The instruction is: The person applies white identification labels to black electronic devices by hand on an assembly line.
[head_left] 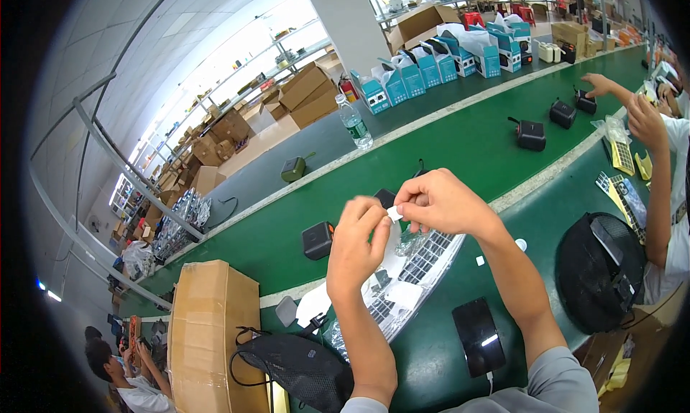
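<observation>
In front of me, above the workbench, both hands are raised and meet around a small white piece [394, 213]. My right hand [444, 203] pinches it between thumb and fingertips. My left hand [356, 244] has its fingertips closed at the piece's other side; they are slightly blurred. Under the hands lie white sheets [424, 262] with dark grid-like labels, along with clear plastic film. Just beyond, on the green belt, stands a small black box-shaped speaker [317, 240]; another dark device [385, 197] is partly hidden behind my hands.
A phone-like black screen [479, 337] with a cable lies near me. Left are a black mesh bag [298, 366] and a tall cardboard box [208, 334]. Another black bag [600, 273] sits right, beside a co-worker's arm [650, 197]. A water bottle [354, 122] and blue boxes [431, 68] stand beyond.
</observation>
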A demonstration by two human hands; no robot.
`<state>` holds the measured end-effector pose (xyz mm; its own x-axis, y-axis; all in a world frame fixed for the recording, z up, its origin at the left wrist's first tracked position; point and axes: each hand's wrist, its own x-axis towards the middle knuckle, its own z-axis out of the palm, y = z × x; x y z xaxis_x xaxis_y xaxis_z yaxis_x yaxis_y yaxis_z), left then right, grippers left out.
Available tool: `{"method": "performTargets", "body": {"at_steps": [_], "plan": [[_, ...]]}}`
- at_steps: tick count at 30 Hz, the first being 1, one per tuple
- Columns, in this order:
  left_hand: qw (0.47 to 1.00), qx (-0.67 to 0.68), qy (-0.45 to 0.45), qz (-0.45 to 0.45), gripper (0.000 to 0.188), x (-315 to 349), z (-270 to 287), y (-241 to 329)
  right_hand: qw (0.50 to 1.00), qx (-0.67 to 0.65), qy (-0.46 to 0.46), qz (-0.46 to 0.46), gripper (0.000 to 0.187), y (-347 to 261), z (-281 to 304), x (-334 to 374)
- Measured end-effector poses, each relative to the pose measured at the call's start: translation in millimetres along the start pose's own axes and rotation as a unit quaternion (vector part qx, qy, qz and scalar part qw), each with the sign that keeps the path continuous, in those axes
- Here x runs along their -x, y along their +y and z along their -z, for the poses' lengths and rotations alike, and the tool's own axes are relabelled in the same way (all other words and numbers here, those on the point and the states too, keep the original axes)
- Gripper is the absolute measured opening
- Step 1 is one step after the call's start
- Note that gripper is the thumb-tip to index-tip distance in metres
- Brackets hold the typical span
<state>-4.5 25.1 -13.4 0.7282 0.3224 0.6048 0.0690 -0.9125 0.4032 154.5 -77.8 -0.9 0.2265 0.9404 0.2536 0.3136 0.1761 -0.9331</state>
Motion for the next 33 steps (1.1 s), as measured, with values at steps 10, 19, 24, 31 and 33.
{"method": "performTargets", "body": {"at_steps": [10, 19, 24, 31, 33], "plan": [[0.928, 0.333, 0.152, 0.069, 0.014, 4, -9, -1, 0.976, -0.006, 0.185, 0.118, 0.012, -1, -23, 1], [0.982, 0.141, 0.119, 0.042, 0.019, 0, -16, 0, 0.988, -0.128, 0.078, 0.024, 0.012, -10, -24, 2], [0.965, 0.215, 0.128, 0.083, 0.006, 1, -14, -7, 0.973, 0.071, 0.179, 0.127, 0.014, -3, -21, -1], [0.97, 0.203, 0.081, 0.105, 0.009, 1, -12, -10, 0.958, 0.126, 0.156, 0.204, 0.009, 13, -17, -6], [0.968, 0.198, 0.088, 0.123, 0.011, -1, -10, -5, 0.969, 0.098, 0.148, 0.171, 0.008, 13, -13, -7]]}}
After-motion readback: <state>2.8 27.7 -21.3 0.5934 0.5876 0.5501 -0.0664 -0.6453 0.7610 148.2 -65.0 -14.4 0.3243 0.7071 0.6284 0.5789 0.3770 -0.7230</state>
